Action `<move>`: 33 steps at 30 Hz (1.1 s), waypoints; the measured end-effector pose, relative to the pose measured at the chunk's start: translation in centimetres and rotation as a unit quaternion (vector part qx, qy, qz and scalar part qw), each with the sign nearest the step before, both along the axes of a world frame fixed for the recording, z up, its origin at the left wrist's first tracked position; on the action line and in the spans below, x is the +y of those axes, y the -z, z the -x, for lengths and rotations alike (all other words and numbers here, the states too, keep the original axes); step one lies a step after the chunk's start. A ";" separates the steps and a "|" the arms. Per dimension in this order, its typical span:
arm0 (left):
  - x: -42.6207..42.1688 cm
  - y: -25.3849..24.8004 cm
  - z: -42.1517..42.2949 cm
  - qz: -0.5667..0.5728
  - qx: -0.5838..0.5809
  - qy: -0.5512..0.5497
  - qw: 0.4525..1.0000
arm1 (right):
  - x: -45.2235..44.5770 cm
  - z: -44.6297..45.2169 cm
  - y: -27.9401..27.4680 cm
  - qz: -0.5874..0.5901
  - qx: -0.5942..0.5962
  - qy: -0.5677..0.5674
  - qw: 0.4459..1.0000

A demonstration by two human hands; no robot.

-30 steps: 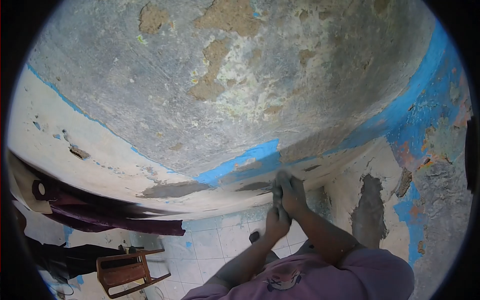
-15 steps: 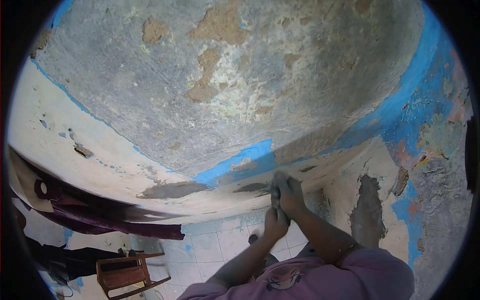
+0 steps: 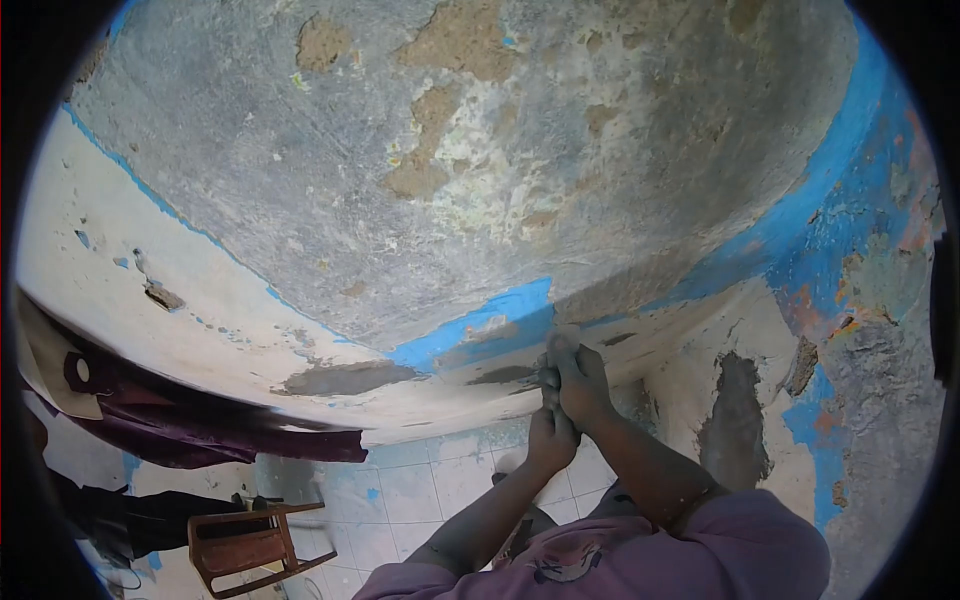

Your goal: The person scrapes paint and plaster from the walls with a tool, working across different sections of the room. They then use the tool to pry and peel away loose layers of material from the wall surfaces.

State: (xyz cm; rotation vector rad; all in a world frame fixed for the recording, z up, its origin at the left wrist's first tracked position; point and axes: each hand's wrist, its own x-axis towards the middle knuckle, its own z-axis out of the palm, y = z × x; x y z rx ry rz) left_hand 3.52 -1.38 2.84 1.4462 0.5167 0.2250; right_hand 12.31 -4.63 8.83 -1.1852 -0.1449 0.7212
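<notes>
While our two hands met in front of us at the foot of the wall (image 3: pixel 270 190), we kept the right hand (image 3: pixel 583 388) a little above and ahead of the left hand (image 3: pixel 553 438), the two of them touching. Our fingers were bent close together, but they were shaded and partly hidden, and we could not tell whether they gripped anything. The fingertips of the right hand overlapped the lower part of the wall in our view; whether they touched it we could not tell. Just beyond them lay a ragged strip of blue paint (image 3: pixel 525 298), and to their left, low on the pale band of the wall, ran two dark grey patches (image 3: pixel 350 378). Above the strip spread rough grey plaster, broken by brown patches (image 3: pixel 455 40). To our right, the adjoining wall (image 3: pixel 800 290) carried more blue paint and a tall grey patch (image 3: pixel 735 420). Nearer our body, we had the pink-purple shirt (image 3: pixel 640 555) below our forearms, with pale floor tiles (image 3: pixel 405 492) showing beside them. Farther left hung a dark purple cloth (image 3: pixel 200 435), and below it we saw a reddish-brown wooden chair (image 3: pixel 240 552), tilted in our view.
</notes>
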 end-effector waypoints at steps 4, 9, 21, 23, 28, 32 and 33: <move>-1.8 1.0 1.2 0.018 -0.005 -0.043 0.999 | -1.1 1.4 0.2 -0.006 0.037 0.011 0.999; 0.8 -0.8 -0.5 -0.083 -0.035 -0.003 0.996 | 0.5 0.0 -2.3 -0.032 0.012 0.009 0.999; 0.0 -1.1 0.8 -0.115 0.004 0.032 0.993 | -0.6 0.8 -1.6 -0.033 0.004 -0.012 0.999; -1.1 0.6 0.9 -0.193 -0.053 -0.028 0.979 | -1.0 1.5 -0.9 0.006 0.017 -0.021 1.000; 1.6 -5.8 -0.9 0.016 -0.081 0.037 0.996 | 0.1 0.0 -7.4 -0.073 -0.005 -0.006 0.997; 1.0 -7.2 -0.2 0.082 -0.110 0.100 0.986 | -1.7 0.8 -6.4 -0.058 -0.121 0.006 0.991; 0.8 -6.3 0.4 0.104 -0.081 0.102 0.986 | -2.4 1.3 -5.3 -0.057 -0.121 0.009 0.991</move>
